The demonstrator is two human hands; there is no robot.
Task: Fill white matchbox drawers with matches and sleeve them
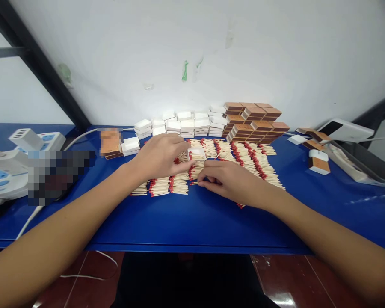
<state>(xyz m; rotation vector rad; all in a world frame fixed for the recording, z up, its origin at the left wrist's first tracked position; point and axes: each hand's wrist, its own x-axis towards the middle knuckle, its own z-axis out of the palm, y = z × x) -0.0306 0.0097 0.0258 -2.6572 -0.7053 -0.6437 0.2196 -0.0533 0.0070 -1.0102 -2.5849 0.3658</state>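
My left hand [164,155] grips a small white matchbox tray [197,151] at its left end, between thumb and fingers. A few red-headed matches show in or just below the tray. My right hand [226,179] is just below and to the right, closed in a pinch. A single match [193,183] lies at its fingertips, red head pointing left. Around both hands, rows of loose matches [253,160] with red heads cover the middle of the blue table. My left hand hides part of these rows.
White trays [186,125] are stacked along the wall, beside piled brown matchboxes [256,122]. A power strip [51,141] and a blurred dark device [60,177] sit at left. Loose box parts [319,162], a white device [345,129] and a grey pouch [365,160] lie at right.
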